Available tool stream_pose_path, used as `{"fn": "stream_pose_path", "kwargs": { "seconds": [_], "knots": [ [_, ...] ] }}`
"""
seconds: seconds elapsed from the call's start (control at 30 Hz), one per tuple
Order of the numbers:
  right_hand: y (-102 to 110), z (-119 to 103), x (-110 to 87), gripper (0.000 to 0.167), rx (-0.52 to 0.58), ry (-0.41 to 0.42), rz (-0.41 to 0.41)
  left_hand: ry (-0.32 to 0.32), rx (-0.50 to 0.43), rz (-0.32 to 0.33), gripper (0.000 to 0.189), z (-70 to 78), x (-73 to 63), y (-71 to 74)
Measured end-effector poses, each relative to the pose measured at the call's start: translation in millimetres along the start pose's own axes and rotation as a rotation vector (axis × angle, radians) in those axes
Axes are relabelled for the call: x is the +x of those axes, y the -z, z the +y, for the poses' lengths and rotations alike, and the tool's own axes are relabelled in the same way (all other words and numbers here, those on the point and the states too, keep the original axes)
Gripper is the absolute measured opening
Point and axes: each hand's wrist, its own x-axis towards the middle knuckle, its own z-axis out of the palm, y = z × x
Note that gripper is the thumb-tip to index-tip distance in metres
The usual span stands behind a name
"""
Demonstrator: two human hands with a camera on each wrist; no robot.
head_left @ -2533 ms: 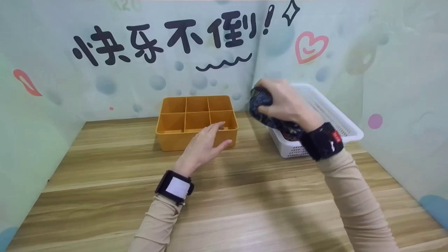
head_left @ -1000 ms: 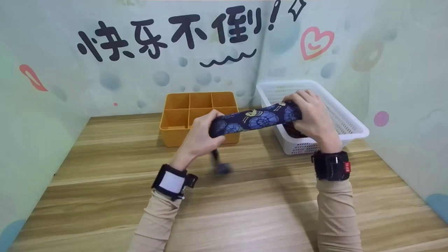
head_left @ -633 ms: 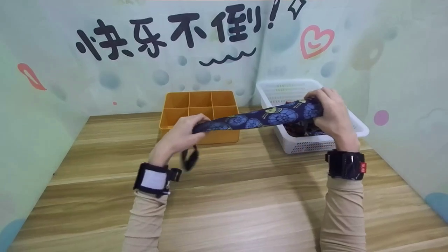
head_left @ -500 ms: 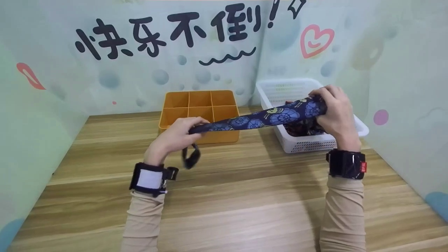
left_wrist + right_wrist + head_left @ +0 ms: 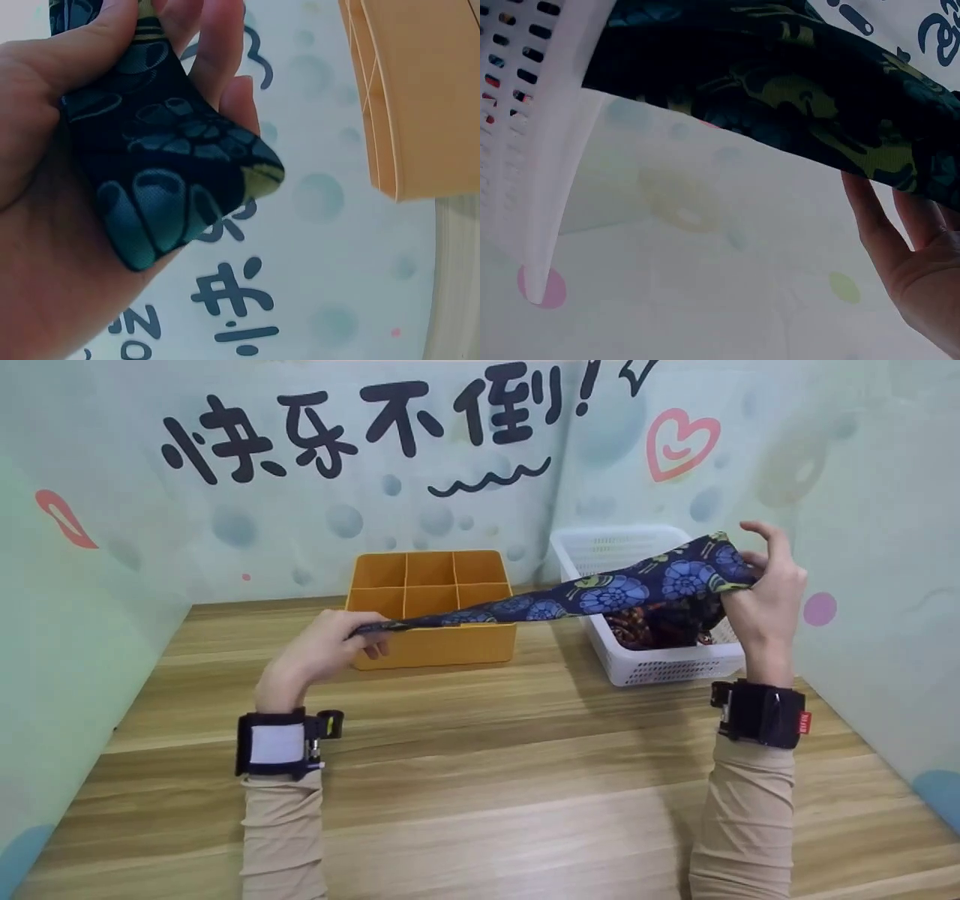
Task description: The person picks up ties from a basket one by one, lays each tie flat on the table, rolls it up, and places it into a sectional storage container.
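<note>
A long navy cloth [image 5: 611, 589] with blue flowers and yellow-green figures is stretched in the air between my hands, in the head view. Its left part is narrow and bunched; its right part fans out wide. My left hand [image 5: 311, 652] pinches the narrow end, and in the left wrist view a loose tip of the cloth [image 5: 169, 157] lies over the palm. My right hand [image 5: 772, 600] holds the wide end, one finger raised off it. Seen by the right wrist camera, fingers [image 5: 877, 232] reach the cloth's lower edge; the thumb is out of sight there. Its exact kind is unclear.
Behind the cloth stands an orange box [image 5: 435, 645] with several compartments. At the right is a white perforated basket [image 5: 652, 669], holding dark patterned fabrics [image 5: 675, 626]. Both stand on a wooden table [image 5: 510, 765] enclosed by printed wall sheets [image 5: 262, 532].
My right hand took the cloth from above the basket, and my left hand took hold too. Both hands have since moved apart, drawing it longer and fanning its right end. A dangling dark loop is gone from sight.
</note>
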Motion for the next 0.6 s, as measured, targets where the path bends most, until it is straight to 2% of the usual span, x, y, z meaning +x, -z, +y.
{"fn": "stream_pose_path", "kwargs": {
  "seconds": [0.07,0.13,0.3,0.4,0.6],
  "knots": [
    [0,1,-0.4,0.037,0.014,0.026,-0.004,0.010,-0.003,0.007,0.023,-2.0,-3.1,3.0],
    [0,2,-1.1,0.030,0.021,0.091,0.008,0.009,-0.003,0.020,0.022,-3.5,-6.8,5.9],
    [3,-4,-4.2,0.022,-0.008,0.281,0.115,0.013,-0.012,0.059,0.019,-6.6,-16.7,13.8],
    [10,-15,-6.6,0.022,-0.023,0.323,0.176,0.017,-0.062,0.073,0.017,-7.3,-22.4,18.4],
    [30,-37,-12.3,0.020,0.012,0.302,0.299,-0.010,-0.120,0.087,0.012,-6.3,-35.3,25.3]
  ]
}}
